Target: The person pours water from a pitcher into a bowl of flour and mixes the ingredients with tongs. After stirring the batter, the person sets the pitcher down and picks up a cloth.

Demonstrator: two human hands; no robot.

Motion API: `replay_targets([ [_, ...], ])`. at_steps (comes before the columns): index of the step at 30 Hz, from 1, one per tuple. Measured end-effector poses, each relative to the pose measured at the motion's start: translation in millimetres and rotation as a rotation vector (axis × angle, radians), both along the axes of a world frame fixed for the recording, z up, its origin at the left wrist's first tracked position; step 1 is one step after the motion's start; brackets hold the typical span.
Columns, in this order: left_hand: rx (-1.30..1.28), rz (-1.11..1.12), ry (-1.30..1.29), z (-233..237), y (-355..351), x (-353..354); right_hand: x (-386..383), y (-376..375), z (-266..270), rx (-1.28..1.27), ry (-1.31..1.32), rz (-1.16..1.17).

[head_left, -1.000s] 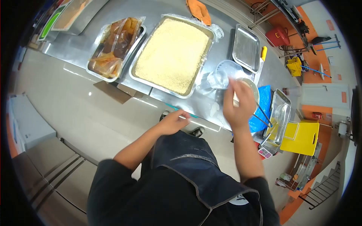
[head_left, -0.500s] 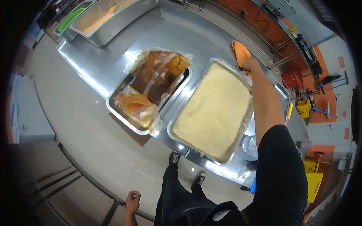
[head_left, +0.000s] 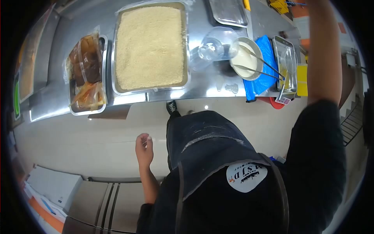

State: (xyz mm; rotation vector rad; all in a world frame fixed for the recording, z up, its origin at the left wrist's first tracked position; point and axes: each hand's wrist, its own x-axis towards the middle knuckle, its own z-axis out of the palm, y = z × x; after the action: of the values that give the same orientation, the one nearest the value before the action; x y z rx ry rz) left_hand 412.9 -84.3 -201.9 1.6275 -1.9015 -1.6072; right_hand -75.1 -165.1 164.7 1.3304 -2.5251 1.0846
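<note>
Left hand (head_left: 144, 147) (empty, loosely curled) beside apron (head_left: 202, 136)

The round bowl (head_left: 244, 58) of white batter is sitting upright on the steel counter (head_left: 210, 84), partly over a blue cloth (head_left: 265, 82). 1 pair of metal tongs (head_left: 272, 71) is lying across it, tips in the batter, joined end reaching the small steel tray (head_left: 290, 48). This tray is holding some yellow liquid.
</note>
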Motion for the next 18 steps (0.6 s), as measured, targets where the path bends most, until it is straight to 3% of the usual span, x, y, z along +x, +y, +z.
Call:
replay_targets([
  [2,-0.070,-0.111,0.077,19,-1,-25,-7,117,-11,-0.120,-0.016,-0.163],
  [4,-0.174,-0.234,0.171,28,3,-55,2,224,-65,-0.216,-0.086,-0.255],
  [6,-0.249,-0.316,0.265,49,14,-99,23,316,-161,-0.283,-0.040,-0.062],
  [7,-0.292,-0.356,0.310,60,21,-126,33,350,-210,-0.259,-0.149,-0.014],
  [8,-0.372,-0.371,0.367,70,32,-153,52,360,-238,-0.067,0.121,-0.004],
  [11,-0.664,-0.581,0.446,77,60,-229,76,335,-316,0.012,-0.076,0.034],
  [12,-0.651,-0.624,0.424,70,69,-254,72,320,-339,0.017,-0.093,0.072],
  [16,-0.799,-0.785,0.232,3,87,-314,57,276,-400,0.039,0.018,0.169],
  [18,-0.908,-0.802,0.171,-23,86,-325,49,272,-404,0.100,-0.002,0.179],
])
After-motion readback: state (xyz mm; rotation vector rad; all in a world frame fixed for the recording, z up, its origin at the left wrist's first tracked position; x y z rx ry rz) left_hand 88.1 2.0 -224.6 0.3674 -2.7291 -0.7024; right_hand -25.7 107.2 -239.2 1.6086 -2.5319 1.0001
